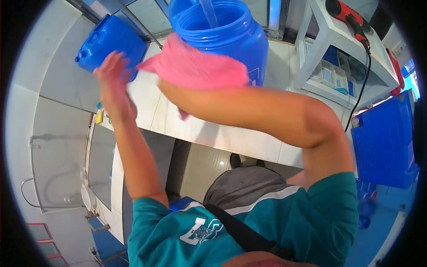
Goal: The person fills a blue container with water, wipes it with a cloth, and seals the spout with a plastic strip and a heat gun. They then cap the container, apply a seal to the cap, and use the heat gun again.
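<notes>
My left hand point(116, 84) is raised at the left, blurred, with its fingers stretched out and nothing in them. It is near a closed blue jerrycan point(109, 42), apart from it as far as I can tell. My right forearm crosses the counter, and a pink cloth point(202, 66) covers most of my right hand point(167, 91). The cloth is bunched around that hand, blurred, with a corner hanging below; my right fingers are hidden. Behind the cloth stands a large blue drum point(258, 49), its wide mouth open, with a clear stream or tube coming down into it.
White tiled counter point(195, 127) runs below my arms. On the right, a white shelf rack point(307, 53) carries a red-and-black heat gun point(349, 18) with a dangling cord. Another blue jerrycan point(384, 138) stands at the right edge. A yellow sponge point(99, 117) lies at the left.
</notes>
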Tool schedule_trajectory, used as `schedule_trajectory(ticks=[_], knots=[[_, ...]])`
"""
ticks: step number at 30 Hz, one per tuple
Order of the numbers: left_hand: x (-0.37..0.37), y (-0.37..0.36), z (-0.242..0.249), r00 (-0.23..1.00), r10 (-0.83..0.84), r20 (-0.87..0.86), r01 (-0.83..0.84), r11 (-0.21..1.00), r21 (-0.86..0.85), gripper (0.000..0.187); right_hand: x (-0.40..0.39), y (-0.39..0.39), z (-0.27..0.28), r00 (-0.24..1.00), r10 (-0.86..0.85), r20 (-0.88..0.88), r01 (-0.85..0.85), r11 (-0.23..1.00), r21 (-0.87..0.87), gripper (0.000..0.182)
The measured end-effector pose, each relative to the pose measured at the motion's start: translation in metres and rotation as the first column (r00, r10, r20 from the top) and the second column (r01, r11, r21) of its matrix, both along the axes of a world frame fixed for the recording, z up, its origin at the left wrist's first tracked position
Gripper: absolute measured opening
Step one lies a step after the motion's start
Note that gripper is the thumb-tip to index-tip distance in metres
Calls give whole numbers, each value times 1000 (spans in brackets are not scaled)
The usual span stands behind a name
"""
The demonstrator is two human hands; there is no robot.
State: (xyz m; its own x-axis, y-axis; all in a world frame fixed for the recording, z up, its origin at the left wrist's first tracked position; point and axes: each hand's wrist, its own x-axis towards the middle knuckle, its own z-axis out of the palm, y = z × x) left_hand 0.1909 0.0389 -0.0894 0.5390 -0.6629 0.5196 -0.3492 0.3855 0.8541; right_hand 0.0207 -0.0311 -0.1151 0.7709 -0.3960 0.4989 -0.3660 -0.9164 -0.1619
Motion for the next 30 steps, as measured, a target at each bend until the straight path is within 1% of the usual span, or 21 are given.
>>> schedule_trajectory(ticks=[1, 3, 4, 5, 6, 7, 8, 9, 11, 13, 14, 16, 17, 19, 20, 22, 23, 24, 25, 27, 30], knots=[[-5, 12, -9, 1000, -3, 2, 3, 1000, 2, 71, 12, 1, 14, 1000, -12, 13, 12, 1000, 23, 34], [-19, 20, -38, 993, 116, -7, -113, 952, -283, 53, 29, -5, 45, 998, -39, 44, 36, 998, 58, 31], [-40, 13, -48, 995, -10, -101, -14, 972, -234, 46, 23, -6, 56, 997, -50, 56, 46, 996, 75, 29], [-63, 5, -55, 941, -211, -265, 161, 967, -196, 54, 20, -1, 68, 996, -57, 67, 51, 995, 86, 28], [-64, 4, -81, 878, -211, -431, 222, 975, -25, 57, 11, 6, 77, 993, 30, 110, -52, 979, 196, 25], [-26, -13, -143, 865, 23, -501, 40, 993, 114, 59, -6, 16, 79, 981, 114, 160, -158, 942, 297, 26], [-28, -16, -139, 863, 22, -504, 35, 994, 103, 59, -26, 27, 71, 925, 207, 320, -283, 935, 214, 24], [-37, -20, -129, 934, -103, -342, 135, 988, 71, 59, -50, 38, 61, 834, 300, 463, -391, 913, 114, 22], [-64, -28, -103, 942, -334, 21, 332, 941, 64, 59, -102, 49, 59, 740, 290, 607, -390, 920, 36, 18], [-82, -37, -87, 774, -507, 379, 494, 858, 140, 59, -138, 30, 45, 641, 106, 760, -221, 974, 51, 11], [-81, -51, -84, 776, -504, 380, 490, 860, 139, 59, -146, 7, 35, 479, -24, 878, -108, 990, 87, 14], [-73, -94, -75, 873, -277, 401, 375, 908, -189, 41, -157, -31, 31, 369, -213, 905, -149, 947, 284, 16], [-68, -102, -61, 872, -280, 401, 375, 909, -182, 41, -153, -51, 23, 330, -284, 900, -178, 918, 355, 19], [-58, -106, -18, 755, -196, 626, 310, 947, -77, 44, -137, -83, -1, 484, -336, 808, -123, 888, 443, 38], [-67, -91, -12, 754, -198, 626, 312, 947, -76, 44, -128, -85, -19, 483, -337, 808, -123, 888, 444, 38], [-92, -60, -8, 579, 134, 804, -121, 990, -78, 43, -107, -97, -42, 341, -317, 885, -631, 620, 465, 59], [-89, -104, -73, 704, 408, 581, -120, 875, -469, 67, -105, -99, -39, 332, -306, 892, -636, 626, 452, 59], [-104, -67, -77, 649, 375, 662, -405, 907, -117, 43, -104, -94, -37, 398, -285, 872, -570, 668, 478, 63], [-99, -70, -78, 644, 379, 665, -407, 905, -122, 43, -103, -89, -38, 463, -275, 843, -498, 706, 504, 67], [-98, -94, -79, 638, 374, 673, -416, 903, -108, 43, -102, -89, -40, 448, -271, 852, -512, 704, 493, 66], [-41, -153, -57, 634, 370, 679, -431, 898, -88, 43, -104, -92, -41, 433, -266, 861, -540, 689, 484, 65]])
